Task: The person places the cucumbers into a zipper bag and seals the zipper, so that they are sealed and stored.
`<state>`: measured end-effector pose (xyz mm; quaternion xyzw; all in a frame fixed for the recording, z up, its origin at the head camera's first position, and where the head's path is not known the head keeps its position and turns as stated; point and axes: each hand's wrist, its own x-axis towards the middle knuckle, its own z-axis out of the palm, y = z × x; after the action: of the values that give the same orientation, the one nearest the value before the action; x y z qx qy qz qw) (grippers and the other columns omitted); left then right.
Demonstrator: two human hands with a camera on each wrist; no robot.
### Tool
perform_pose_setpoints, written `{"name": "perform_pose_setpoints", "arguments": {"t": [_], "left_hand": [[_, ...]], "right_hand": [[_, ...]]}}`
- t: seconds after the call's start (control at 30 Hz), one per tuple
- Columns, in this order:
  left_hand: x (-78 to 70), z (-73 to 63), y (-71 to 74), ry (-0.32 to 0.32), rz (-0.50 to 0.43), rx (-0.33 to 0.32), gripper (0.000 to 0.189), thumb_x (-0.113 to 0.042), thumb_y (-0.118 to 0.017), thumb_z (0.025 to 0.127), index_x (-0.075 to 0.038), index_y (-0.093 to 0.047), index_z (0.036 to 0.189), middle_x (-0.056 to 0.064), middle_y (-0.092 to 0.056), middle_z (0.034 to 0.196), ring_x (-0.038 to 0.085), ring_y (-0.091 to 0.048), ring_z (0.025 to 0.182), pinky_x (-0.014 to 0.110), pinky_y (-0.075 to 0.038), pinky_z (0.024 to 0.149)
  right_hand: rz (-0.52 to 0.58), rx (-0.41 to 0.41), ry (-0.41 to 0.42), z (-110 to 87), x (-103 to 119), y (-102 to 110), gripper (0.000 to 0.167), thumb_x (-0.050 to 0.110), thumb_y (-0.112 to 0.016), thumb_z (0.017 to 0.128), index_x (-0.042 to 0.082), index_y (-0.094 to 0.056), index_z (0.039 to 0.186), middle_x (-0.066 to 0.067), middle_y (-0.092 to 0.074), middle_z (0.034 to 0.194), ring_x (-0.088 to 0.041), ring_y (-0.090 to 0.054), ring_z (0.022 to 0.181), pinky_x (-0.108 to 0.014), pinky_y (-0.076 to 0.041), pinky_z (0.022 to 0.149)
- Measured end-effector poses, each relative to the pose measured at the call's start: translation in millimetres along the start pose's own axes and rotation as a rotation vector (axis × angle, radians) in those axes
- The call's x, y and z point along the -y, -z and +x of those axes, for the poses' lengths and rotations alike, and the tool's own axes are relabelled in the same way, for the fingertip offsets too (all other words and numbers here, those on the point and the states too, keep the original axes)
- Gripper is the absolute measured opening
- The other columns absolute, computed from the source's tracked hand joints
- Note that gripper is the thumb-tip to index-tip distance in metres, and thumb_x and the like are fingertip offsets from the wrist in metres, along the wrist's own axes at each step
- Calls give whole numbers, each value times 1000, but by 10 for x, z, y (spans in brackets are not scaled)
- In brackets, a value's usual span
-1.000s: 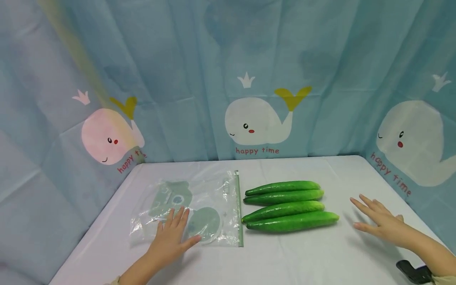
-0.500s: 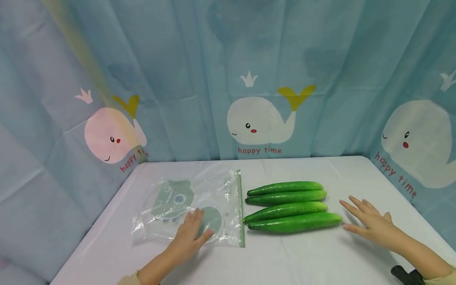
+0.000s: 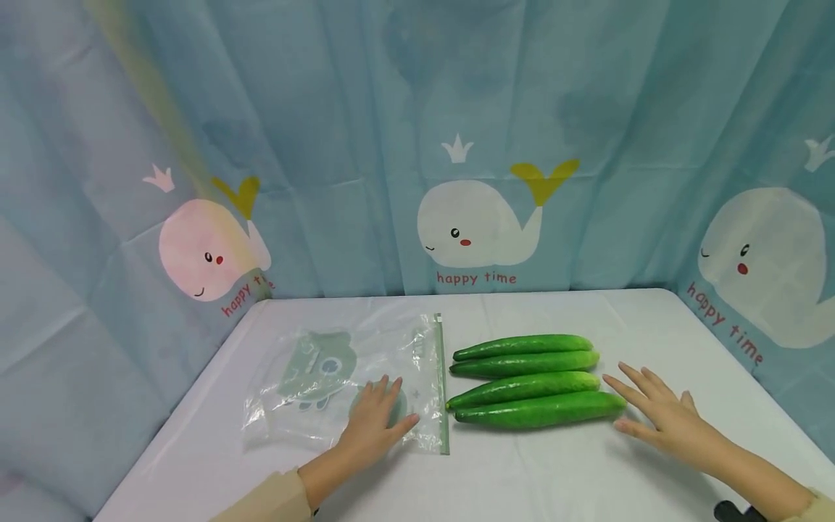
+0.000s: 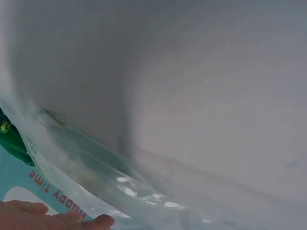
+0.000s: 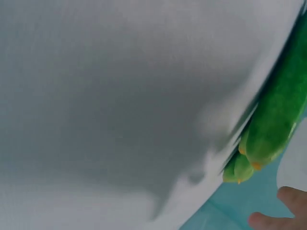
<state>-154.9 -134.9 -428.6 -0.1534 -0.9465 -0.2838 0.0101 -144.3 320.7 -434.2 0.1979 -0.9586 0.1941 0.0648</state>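
Observation:
A clear zip bag [image 3: 385, 348] with green printed figures and a green zip edge lies flat on the table. Over its lower right part is my left hand [image 3: 368, 428], fingers spread and holding nothing. Several green cucumbers lie side by side right of the bag, the nearest cucumber [image 3: 541, 409] being the longest. My right hand [image 3: 665, 417] has its fingers spread just off the pale ends of the cucumbers, with nothing in it. Fingers [image 4: 72, 221] show above the bag's film [image 4: 105, 167] in the left wrist view. The right wrist view catches cucumber tips [image 5: 256, 148] near the fingers.
A white cloth covers the table [image 3: 496, 478]. Blue curtains [image 3: 339, 217] printed with whales and "happy time" enclose its back and sides. A black object [image 3: 733, 512] shows beside the right wrist at the bottom edge.
My left hand has moved right across the bag, toward its zip edge. My right hand has come left, closer to the cucumbers. The bag and cucumbers stay in place.

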Motion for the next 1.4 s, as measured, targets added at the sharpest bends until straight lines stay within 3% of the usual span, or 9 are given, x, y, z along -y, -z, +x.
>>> {"name": "perform_pose_setpoints", "arguments": {"t": [0.13,0.3,0.47,0.67,0.9,1.1,1.27,1.4], "left_hand": [[-114,140,-74,46,51,-18,71,-37,-64,92,7,-42,143,34,-34,146,60,-25,132,71,-26,101],[-251,378,-166,91,36,1,73,-42,-62,93,1,-38,147,31,-32,149,57,-25,134,68,-31,100],[-283,601,-257,114,-9,15,76,-44,-64,92,-6,-35,151,28,-26,153,56,-20,137,67,-31,101],[-270,791,-367,142,33,35,82,-50,-65,89,-10,-33,152,27,-23,155,55,-17,138,65,-33,101],[-285,909,-387,215,59,73,86,-51,-69,85,-12,-33,152,26,-24,155,54,-16,139,66,-31,102],[-273,965,-387,275,46,95,81,-40,-73,85,-12,-37,151,27,-25,154,55,-16,138,68,-32,99],[-267,955,-361,250,-4,110,70,-30,-70,88,-8,-40,148,28,-27,153,56,-19,137,71,-29,100],[-239,951,-338,203,-55,116,64,-20,-65,90,-5,-41,147,30,-29,151,58,-21,135,68,-25,104]], "right_hand": [[6,-7,31,0,32,-90,76,34,-73,85,35,-35,151,-13,-27,155,-57,-31,127,-86,-19,78],[-66,-76,122,59,55,-152,77,36,-78,78,31,-43,146,-13,-37,147,-53,-39,122,-84,-26,76],[-181,-122,233,155,75,-190,83,38,-82,72,30,-44,145,-17,-45,134,-47,-47,114,-81,-34,71],[-212,-101,251,198,96,-184,80,38,-83,70,27,-48,141,-16,-53,123,-42,-55,106,-73,-41,72],[-218,-82,298,257,100,-176,72,33,-84,69,20,-57,134,-9,-56,112,-30,-58,94,-47,-46,67],[-181,-80,315,292,125,-184,69,24,-86,67,17,-61,131,-10,-57,110,-29,-58,91,-45,-49,67],[-118,-34,255,265,170,-159,66,18,-86,68,12,-63,129,-14,-58,113,-34,-59,95,-47,-51,72],[-78,41,179,246,208,-103,63,16,-84,71,8,-62,130,-8,-59,106,-28,-58,92,-41,-51,70]]}}
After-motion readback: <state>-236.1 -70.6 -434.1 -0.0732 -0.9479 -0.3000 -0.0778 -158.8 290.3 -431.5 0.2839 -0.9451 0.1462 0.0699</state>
